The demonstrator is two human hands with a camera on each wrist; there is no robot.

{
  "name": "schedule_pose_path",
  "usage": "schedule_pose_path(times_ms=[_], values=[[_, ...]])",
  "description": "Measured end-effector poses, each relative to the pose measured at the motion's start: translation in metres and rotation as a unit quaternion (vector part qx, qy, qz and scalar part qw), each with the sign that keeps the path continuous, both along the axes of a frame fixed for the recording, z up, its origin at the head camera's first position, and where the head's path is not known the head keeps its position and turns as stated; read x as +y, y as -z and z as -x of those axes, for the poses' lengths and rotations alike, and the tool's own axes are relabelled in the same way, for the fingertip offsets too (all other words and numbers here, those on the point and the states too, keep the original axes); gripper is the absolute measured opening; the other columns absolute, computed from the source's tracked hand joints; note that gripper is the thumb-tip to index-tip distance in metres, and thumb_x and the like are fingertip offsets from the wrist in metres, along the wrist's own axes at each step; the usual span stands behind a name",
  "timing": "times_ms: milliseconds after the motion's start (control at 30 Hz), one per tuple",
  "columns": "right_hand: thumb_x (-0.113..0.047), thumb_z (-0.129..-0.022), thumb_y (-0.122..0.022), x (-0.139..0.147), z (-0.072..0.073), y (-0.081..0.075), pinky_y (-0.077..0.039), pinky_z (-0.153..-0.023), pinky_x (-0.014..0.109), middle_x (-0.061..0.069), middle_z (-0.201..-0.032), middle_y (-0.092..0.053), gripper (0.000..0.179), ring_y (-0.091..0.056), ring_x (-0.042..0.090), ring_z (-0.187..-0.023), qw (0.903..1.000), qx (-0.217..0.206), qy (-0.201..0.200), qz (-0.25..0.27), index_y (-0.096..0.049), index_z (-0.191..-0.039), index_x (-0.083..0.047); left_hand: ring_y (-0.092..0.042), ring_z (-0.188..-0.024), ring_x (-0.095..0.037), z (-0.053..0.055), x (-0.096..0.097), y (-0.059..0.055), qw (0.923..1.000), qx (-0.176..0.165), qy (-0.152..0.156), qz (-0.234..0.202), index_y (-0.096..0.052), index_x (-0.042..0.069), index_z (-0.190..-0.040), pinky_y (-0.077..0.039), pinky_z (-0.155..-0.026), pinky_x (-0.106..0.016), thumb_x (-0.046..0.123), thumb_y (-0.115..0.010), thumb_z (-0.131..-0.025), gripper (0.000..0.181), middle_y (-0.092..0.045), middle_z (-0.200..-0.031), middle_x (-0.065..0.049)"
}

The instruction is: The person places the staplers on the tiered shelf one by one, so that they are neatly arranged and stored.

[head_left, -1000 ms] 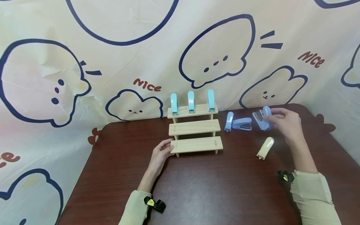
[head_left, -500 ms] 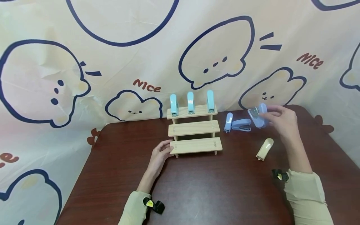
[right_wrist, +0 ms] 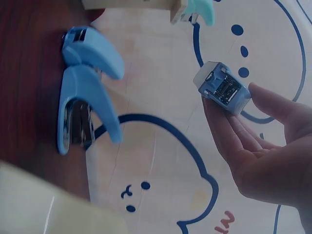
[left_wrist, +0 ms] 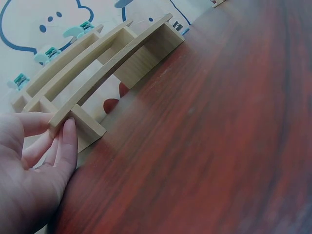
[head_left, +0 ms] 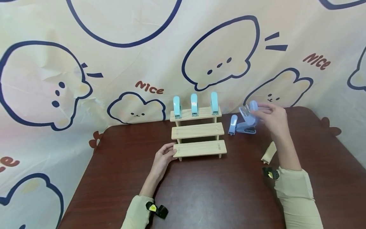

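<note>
My left hand (head_left: pixel 161 159) pinches the left end of the lowest tier of a three-step wooden shelf (head_left: pixel 200 149); in the left wrist view, the fingers (left_wrist: pixel 69 141) and thumb close round the board's end. Held up in my right hand (head_left: pixel 273 121) is a periwinkle-blue stapler (right_wrist: pixel 224 87), its underside towards the right wrist camera. It overlaps a second blue stapler (head_left: pixel 245 129) lying on the table; a third blue stapler (head_left: pixel 233 124) stands just left of that one. On the shelf's top tier stand three turquoise staplers, left (head_left: pixel 177 107), middle (head_left: pixel 194 105) and right (head_left: pixel 214 103).
A cream stapler (head_left: pixel 268 155) rests on the dark wooden table (head_left: pixel 217 190), partly covered by my right forearm. Behind the table hangs a cloth (head_left: pixel 137 63) printed with cartoon faces, close at the shelf's back.
Carrying the blue stapler, my right hand has moved left and slightly up, from right of the two blue staplers on the table to above one. My left hand keeps its place on the shelf.
</note>
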State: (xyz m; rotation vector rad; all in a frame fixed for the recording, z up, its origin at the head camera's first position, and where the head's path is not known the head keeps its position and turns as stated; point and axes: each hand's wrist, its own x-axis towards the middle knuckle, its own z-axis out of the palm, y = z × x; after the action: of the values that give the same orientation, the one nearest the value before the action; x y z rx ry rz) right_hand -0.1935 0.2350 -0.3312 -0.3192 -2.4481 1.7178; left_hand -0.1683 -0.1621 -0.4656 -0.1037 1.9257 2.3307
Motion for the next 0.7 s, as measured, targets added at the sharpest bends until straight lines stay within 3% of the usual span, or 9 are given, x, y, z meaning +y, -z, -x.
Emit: schedule_pose_path(times_ms=[300, 567, 700], values=[[-0.03, -0.1, -0.071, -0.015, 0.003, -0.001, -0.058, -0.093, 0.033, 0.024, -0.138, -0.061, 0.059, -0.065, 0.024, -0.112, 0.9995, -0.007, -0.03, -0.001, -0.052, -0.148, -0.002, -0.064, -0.089, -0.015, 0.001, 0.001, 0.001, 1.0, -0.001, -0.001, -0.001, -0.057, -0.009, -0.135, -0.055, -0.078, -0.026, -0.001, -0.064, -0.097, 0.04, -0.064, -0.108, -0.008], [-0.027, -0.1, -0.07, -0.017, 0.005, 0.002, -0.055, -0.076, 0.016, 0.025, -0.14, -0.059, 0.06, -0.062, 0.031, -0.115, 0.999, -0.019, -0.04, 0.002, -0.05, -0.15, 0.0, -0.063, -0.089, -0.014, 0.001, 0.001, -0.001, 1.0, 0.002, -0.002, 0.002, -0.056, -0.009, -0.136, -0.054, -0.077, -0.025, 0.0, -0.064, -0.097, 0.041, -0.064, -0.108, -0.008], [-0.025, -0.099, -0.071, -0.022, 0.005, 0.002, -0.059, -0.09, 0.032, 0.026, -0.139, -0.059, 0.059, -0.06, 0.037, -0.119, 0.9985, -0.029, -0.047, 0.004, -0.051, -0.149, 0.0, -0.063, -0.09, -0.014, 0.0, 0.001, -0.001, 1.0, 0.0, -0.003, 0.0, -0.057, -0.009, -0.136, -0.053, -0.077, -0.024, 0.0, -0.064, -0.097, 0.04, -0.064, -0.108, -0.008]])
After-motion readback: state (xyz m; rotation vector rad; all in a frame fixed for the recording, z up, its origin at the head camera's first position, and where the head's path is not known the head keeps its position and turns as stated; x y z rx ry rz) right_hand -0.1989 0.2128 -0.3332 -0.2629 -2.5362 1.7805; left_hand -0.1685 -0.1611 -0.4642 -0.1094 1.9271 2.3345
